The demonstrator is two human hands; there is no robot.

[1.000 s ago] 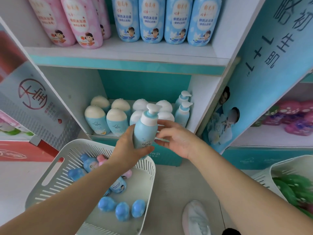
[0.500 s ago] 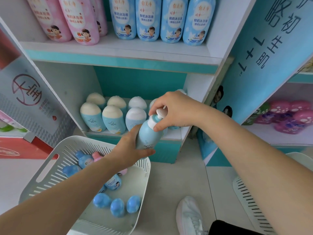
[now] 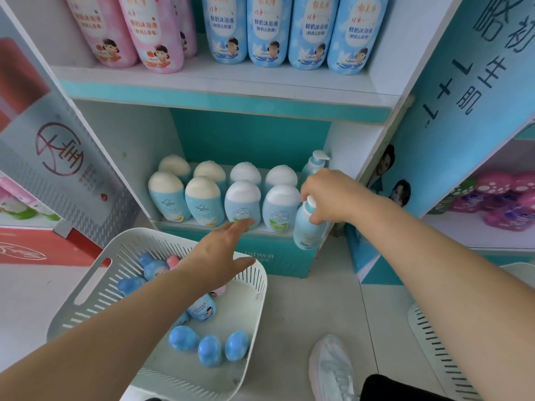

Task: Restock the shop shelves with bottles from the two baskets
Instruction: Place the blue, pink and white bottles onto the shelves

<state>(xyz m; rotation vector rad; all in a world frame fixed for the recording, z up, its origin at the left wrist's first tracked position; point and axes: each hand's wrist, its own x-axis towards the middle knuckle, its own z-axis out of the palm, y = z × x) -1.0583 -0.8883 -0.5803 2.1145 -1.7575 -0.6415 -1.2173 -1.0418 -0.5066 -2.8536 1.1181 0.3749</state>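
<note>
Teal-and-white shop shelving fills the view, with tall pink bottles (image 3: 150,33) and tall blue bottles (image 3: 289,30) ranged on its upper board. At lower left a white slatted basket (image 3: 86,287) is set on the floor, and small blue bottles (image 3: 208,347) are left loose in it. Above its far rim the left hand (image 3: 220,256) is held flat and empty, fingers straight and pointed toward the lower shelf (image 3: 278,235). Two rows of egg-shaped capped bottles (image 3: 243,204) are stood upright there.

Just right of them a pale blue pump bottle (image 3: 308,230) is hung, slightly tilted, at the shelf's front right corner. Its base appears lower than the shelf edge and is not yet set down. It is gripped at the neck, under the pump head, by the curled fingers of the right hand (image 3: 330,198). Beyond the hand another pump bottle (image 3: 315,162) is stood at the back. A second basket (image 3: 434,348) is partly shown at far right.

Placing is judged to be the step in hand. The bottle would best be raised clear of the lip, brought upright, and lowered base first at the right end, in front of the rear pump bottle, label outward. Since it is held only by the neck, swing should be checked so the nearest capped bottle is not knocked.
</note>
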